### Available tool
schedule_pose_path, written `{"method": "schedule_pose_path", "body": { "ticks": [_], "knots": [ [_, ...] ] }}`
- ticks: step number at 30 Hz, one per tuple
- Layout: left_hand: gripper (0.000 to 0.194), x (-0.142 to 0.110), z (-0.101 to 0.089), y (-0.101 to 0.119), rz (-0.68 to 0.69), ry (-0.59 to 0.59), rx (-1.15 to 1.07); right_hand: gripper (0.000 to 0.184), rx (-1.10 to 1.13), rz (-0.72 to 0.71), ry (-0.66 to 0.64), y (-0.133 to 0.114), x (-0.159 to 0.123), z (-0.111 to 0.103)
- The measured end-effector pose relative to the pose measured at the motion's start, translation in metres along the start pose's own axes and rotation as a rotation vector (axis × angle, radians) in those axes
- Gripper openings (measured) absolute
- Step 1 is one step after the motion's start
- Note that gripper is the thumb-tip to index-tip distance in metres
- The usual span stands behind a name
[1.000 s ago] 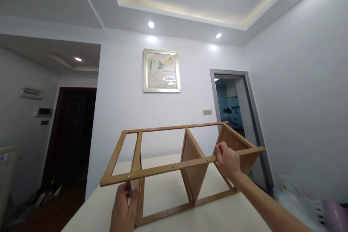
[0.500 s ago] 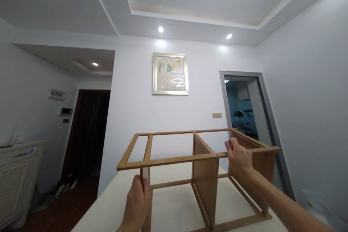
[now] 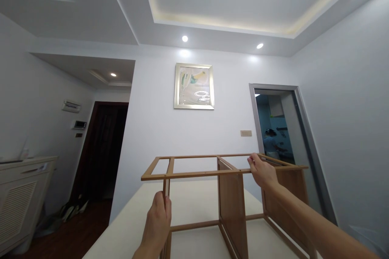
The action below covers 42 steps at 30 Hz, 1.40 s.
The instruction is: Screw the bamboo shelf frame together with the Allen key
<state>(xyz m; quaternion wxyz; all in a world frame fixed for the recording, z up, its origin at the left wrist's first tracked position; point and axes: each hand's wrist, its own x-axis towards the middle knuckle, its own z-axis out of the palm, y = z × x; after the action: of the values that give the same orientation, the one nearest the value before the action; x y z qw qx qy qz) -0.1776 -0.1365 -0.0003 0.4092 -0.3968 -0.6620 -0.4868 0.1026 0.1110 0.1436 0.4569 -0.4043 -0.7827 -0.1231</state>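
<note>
A brown wooden shelf frame [image 3: 194, 175], with panels at its middle and right end, lies on its side over a cream tabletop [image 3: 127, 214]. My left hand [image 3: 156, 220] is closed around an upright bar near its left end. Farther right, my right hand [image 3: 263, 172] grips the near top rail, fingers wrapped over it. Small screw holes or screw heads show along that rail. The lower front of the frame runs out of view at the bottom.
Behind the table is a white wall with a framed picture [image 3: 194, 86]. A doorway [image 3: 275, 129] at the right shows a person in another room. At the left stand a white cabinet [image 3: 24, 202] and a dark door [image 3: 105, 149], with shoes [image 3: 71, 212] on the floor.
The view has tilted upward and shifted slightly left. The frame's top now looks flatter, seen nearer edge-on. Both hands keep their holds on the frame.
</note>
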Motion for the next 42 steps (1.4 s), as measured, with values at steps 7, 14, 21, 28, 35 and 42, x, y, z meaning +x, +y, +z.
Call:
{"method": "schedule_pose_path", "body": {
  "ticks": [7,14,21,28,35,42],
  "knots": [
    [0.017,0.003,-0.002,0.001,-0.036,-0.029,0.027,0.024,0.011,-0.015,-0.07,-0.005,0.004,0.006],
    [0.019,0.003,-0.002,0.002,-0.043,-0.047,0.024,0.024,0.081,-0.007,-0.106,-0.003,0.007,0.007],
    [0.031,0.007,-0.031,0.005,-0.005,0.018,0.061,0.02,0.301,-0.095,-0.123,-0.015,0.018,-0.005],
    [0.034,0.067,-0.069,0.01,0.251,0.144,0.096,0.021,0.751,-0.339,-0.291,-0.129,0.021,-0.008],
    [0.036,0.104,-0.071,0.004,0.238,-0.204,0.043,0.012,1.09,-0.442,-0.662,-0.246,0.007,0.002],
    [0.034,0.097,-0.064,0.007,0.219,-0.173,0.05,0.028,1.284,-0.319,-0.862,-0.25,0.005,0.01]
  ]
}}
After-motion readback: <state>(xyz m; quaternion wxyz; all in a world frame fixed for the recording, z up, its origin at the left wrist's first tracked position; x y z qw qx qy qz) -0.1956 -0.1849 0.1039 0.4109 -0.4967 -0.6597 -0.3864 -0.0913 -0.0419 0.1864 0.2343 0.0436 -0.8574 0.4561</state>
